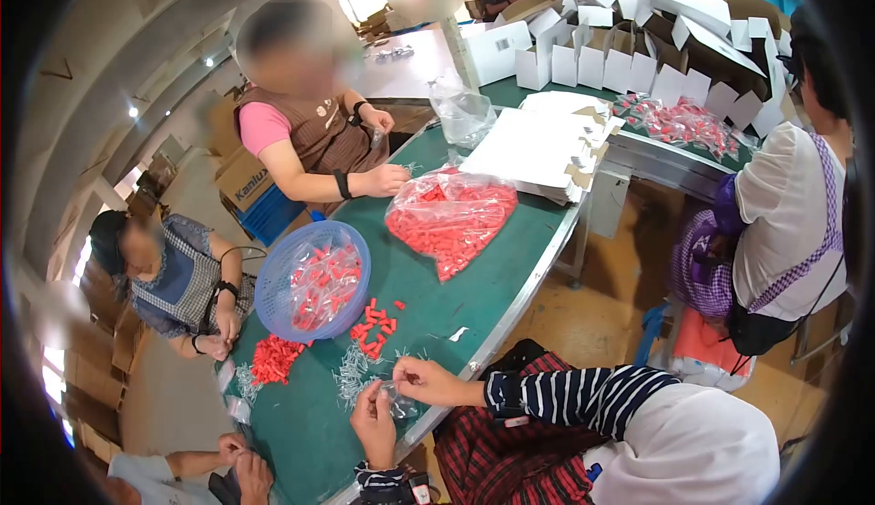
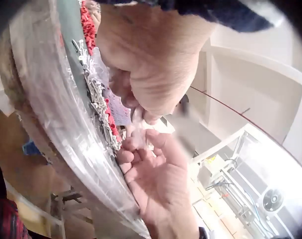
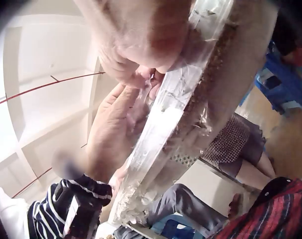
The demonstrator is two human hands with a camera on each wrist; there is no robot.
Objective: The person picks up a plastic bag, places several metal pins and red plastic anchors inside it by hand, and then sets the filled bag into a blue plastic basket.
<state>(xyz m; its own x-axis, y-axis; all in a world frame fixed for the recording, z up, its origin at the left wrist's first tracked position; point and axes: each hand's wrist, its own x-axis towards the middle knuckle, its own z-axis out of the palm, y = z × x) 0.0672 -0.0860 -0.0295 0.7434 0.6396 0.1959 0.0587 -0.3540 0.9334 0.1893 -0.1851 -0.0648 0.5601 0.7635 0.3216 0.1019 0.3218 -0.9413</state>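
Note:
My left hand and right hand meet at the table's near edge, fingertips almost together. Between them is a small clear plastic bag, pinched by the fingers of both. In the left wrist view the left hand comes from above and the right hand from below, with the clear plastic between their fingertips. The right wrist view has the right hand on top and the left hand underneath. What the bag contains is hard to tell. Beside them lie loose pale screws and red plugs.
On the green table stand a blue basket of filled bags and a large bag of red plugs. White card sheets are stacked farther back. Several people sit around; another person's hands work opposite.

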